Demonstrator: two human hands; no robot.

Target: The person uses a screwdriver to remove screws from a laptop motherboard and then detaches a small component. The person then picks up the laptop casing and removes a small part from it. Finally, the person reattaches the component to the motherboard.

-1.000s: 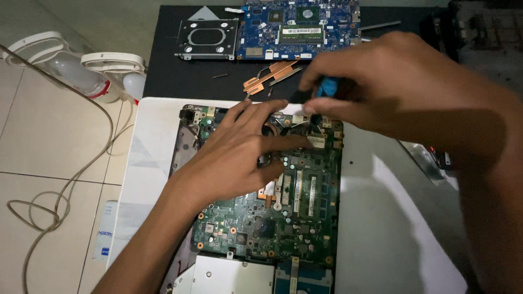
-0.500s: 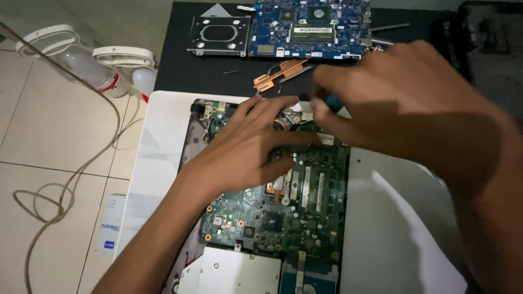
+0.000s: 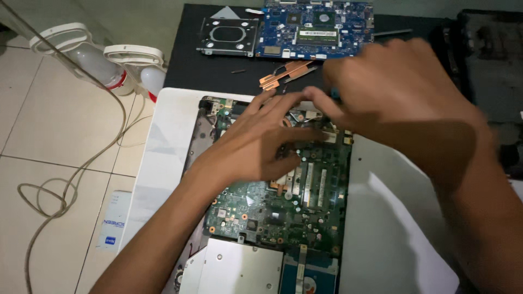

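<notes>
While our left hand (image 3: pixel 261 144) lies flat on the green motherboard (image 3: pixel 283 201) in the opened white laptop (image 3: pixel 163 158), near its far edge, our right hand (image 3: pixel 397 103) pinches a blue-handled screwdriver (image 3: pixel 333 93), so we should keep it upright and steady.

A tiled floor (image 3: pixel 60 136) carries a black mat (image 3: pixel 207 68) at upper centre of the frame, bearing a blue circuit board (image 3: pixel 316 27), metal drive bracket (image 3: pixel 227 35) and copper heat pipe (image 3: pixel 286 73); a white cable (image 3: pixel 54 185) loops at left.
</notes>
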